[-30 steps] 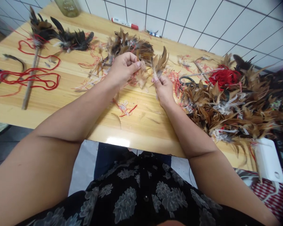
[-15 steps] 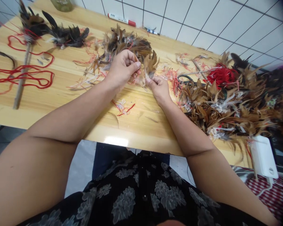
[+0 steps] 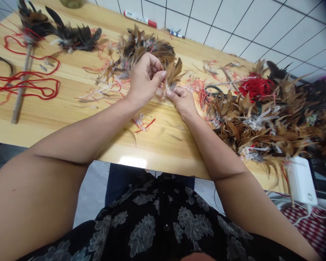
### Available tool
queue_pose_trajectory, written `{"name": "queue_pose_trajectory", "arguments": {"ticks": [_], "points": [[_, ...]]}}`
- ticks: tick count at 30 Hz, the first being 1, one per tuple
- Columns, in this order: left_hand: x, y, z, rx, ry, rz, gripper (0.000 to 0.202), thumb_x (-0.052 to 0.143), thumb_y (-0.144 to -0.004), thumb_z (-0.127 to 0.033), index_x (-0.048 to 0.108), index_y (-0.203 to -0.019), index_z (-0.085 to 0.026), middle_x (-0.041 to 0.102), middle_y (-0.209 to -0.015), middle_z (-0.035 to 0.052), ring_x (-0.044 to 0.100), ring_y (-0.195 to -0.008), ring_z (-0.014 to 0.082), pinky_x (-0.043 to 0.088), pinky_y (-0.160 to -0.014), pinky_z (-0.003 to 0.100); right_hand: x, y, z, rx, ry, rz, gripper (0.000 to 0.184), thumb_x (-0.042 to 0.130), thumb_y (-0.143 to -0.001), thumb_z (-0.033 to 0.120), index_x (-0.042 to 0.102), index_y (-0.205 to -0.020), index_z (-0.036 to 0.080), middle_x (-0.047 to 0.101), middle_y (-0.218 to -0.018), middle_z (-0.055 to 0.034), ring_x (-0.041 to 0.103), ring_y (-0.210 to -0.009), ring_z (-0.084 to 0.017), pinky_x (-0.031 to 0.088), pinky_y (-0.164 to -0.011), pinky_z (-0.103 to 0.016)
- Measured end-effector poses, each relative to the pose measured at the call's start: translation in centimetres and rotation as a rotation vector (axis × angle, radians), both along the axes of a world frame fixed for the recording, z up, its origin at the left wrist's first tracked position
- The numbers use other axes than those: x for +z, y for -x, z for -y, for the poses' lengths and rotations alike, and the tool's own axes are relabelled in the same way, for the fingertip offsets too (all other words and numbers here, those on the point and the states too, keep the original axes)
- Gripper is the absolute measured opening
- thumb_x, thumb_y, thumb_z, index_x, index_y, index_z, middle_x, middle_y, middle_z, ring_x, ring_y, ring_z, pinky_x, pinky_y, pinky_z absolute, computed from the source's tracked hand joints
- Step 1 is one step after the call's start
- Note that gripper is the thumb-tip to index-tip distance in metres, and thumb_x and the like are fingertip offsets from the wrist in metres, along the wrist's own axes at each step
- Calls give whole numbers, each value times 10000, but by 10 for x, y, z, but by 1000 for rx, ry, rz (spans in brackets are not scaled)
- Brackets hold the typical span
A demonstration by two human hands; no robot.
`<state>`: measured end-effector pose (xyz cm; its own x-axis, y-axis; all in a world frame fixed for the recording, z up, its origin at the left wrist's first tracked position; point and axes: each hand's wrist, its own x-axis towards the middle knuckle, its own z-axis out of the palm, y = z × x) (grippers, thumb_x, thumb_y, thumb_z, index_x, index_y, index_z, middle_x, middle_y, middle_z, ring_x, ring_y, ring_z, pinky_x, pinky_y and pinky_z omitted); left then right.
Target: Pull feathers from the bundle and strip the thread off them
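Note:
Over the wooden table (image 3: pixel 70 108), my left hand (image 3: pixel 145 81) and my right hand (image 3: pixel 183 101) meet on a small bunch of brown feathers (image 3: pixel 173 72). Both hands pinch the bunch at its base, thumb against fingers, and the feather tips fan upward. Just behind my left hand lies a loose heap of brown feathers (image 3: pixel 143 47). A scrap of red and white thread (image 3: pixel 142 123) lies on the table under my wrists.
A big pile of brown feathers (image 3: pixel 260 123) with a red thread ball (image 3: pixel 256 87) fills the right side. Red cord (image 3: pixel 27 81), a stick (image 3: pixel 20 90) and dark feathers (image 3: pixel 73 36) lie at left. A red-capped marker (image 3: pixel 139 19) rests by the tiled wall.
My right hand has brought the feather bunch leftward to my left hand, and both hands now pinch it together. The view has shifted slightly.

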<state>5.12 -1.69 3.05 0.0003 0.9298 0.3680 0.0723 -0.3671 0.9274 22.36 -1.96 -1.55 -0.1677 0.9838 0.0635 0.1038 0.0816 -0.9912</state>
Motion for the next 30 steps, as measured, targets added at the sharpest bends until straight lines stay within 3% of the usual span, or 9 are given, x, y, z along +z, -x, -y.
{"name": "queue_pose_trajectory", "arguments": {"ticks": [3, 8, 13, 16, 19, 22, 26, 30], "points": [[-3, -2, 1, -34, -20, 11, 561, 1009, -995, -445, 482, -972, -256, 566, -906, -39, 528, -731, 114, 454, -706, 371, 3, 1, 1, 30, 21, -36, 527, 938, -945, 599, 621, -774, 214, 536, -745, 34, 501, -790, -127, 475, -763, -269], [-4, 4, -5, -78, 23, 14, 403, 925, -929, -124, 564, -1057, -249, 611, -960, -26, 541, -876, 145, 488, -837, 340, 9, 0, 2, 76, 53, -106, 538, 925, -953, 653, 636, -831, 216, 561, -748, 40, 511, -750, -109, 473, -713, -239], [8, 19, -12, 156, 126, -172, 399, 808, -944, 106, 582, -1068, -199, 609, -1056, -31, 509, -897, 106, 434, -897, 298, 4, -7, -7, 17, 87, -159, 481, 886, -1022, 575, 605, -848, 225, 538, -728, 55, 448, -654, -81, 399, -613, -214], [18, 19, -6, 185, 116, -267, 278, 739, -1015, 58, 617, -954, -183, 573, -904, -29, 470, -842, 122, 413, -860, 306, 4, -7, -9, -19, 95, -173, 476, 901, -1014, 551, 591, -849, 230, 536, -733, 60, 431, -633, -76, 377, -590, -215], [21, 11, 4, 3, 207, -304, 241, 756, -1030, -58, 659, -855, -193, 597, -785, -23, 485, -782, 152, 403, -796, 334, 8, -4, -5, -51, 82, -157, 530, 922, -987, 576, 558, -806, 235, 511, -705, 62, 431, -647, -87, 392, -604, -223], [12, 2, 8, -111, 223, -291, 215, 828, -922, -84, 681, -824, -205, 670, -793, -9, 570, -774, 175, 453, -790, 345, 13, -1, 1, -71, 63, -123, 573, 929, -968, 604, 535, -769, 239, 504, -689, 51, 471, -692, -109, 435, -646, -240], [-4, -1, 3, -139, 185, -214, 198, 855, -833, -116, 697, -877, -228, 722, -830, 5, 663, -823, 213, 542, -806, 349, 12, 0, 4, -80, 33, -66, 566, 930, -954, 623, 550, -782, 240, 526, -718, 29, 574, -813, -157, 506, -731, -274], [-8, 2, 0, -150, 189, -141, 177, 827, -818, -116, 688, -857, -220, 703, -848, 18, 681, -845, 213, 569, -855, 363, 8, -1, 4, -76, -10, -20, 663, 911, -918, 740, 495, -744, 255, 452, -701, 30, 542, -815, -165, 505, -736, -289]]}}
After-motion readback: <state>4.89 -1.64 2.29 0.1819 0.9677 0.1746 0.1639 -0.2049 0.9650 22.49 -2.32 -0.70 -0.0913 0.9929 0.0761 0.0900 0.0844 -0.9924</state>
